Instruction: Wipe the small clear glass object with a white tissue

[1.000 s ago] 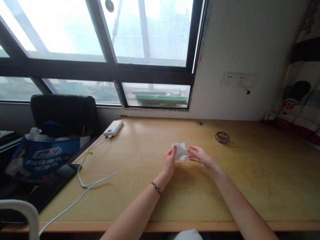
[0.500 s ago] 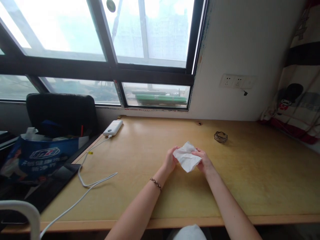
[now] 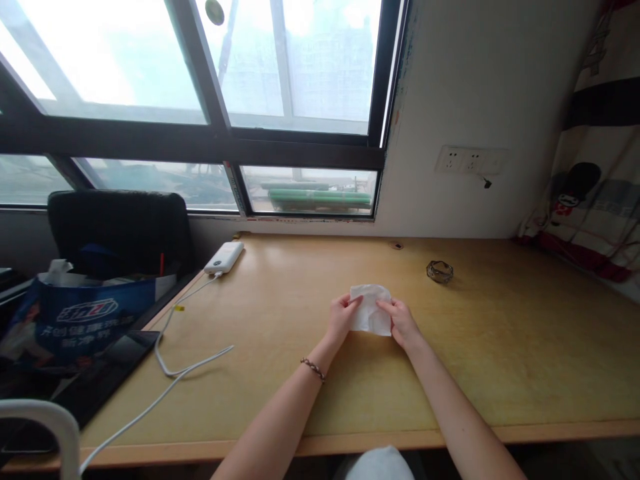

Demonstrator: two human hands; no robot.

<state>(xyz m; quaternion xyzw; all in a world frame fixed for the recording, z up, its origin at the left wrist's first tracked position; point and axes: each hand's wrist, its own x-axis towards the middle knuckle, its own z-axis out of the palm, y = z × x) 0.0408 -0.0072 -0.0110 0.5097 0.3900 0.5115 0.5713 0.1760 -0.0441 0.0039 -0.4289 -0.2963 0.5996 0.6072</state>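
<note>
Between my hands is a white tissue (image 3: 371, 311), slightly creased and roughly square, held just above the wooden table (image 3: 280, 393). My left hand (image 3: 342, 317) pinches its left edge, the thumb lying on top. On the opposite side my right hand (image 3: 403, 324) grips the right edge, thumb also over the tissue. Most of the other fingers are hidden behind it. A braided bracelet (image 3: 313, 369) circles my left wrist. Beyond my right hand, a brown openwork ring-shaped object (image 3: 440, 271) rests on the table.
A white power bank (image 3: 224, 259) lies at the table's back left, with a white cable (image 3: 185, 370) running toward the front. Left of the table stand a black chair (image 3: 120, 223) and a blue bag (image 3: 83, 317). Window and wall with sockets (image 3: 473, 160) bound the far side.
The tissue has turned from a diamond-like slant to a squarer, flatter position. My left thumb now shows on top of it. The view has shifted slightly.
</note>
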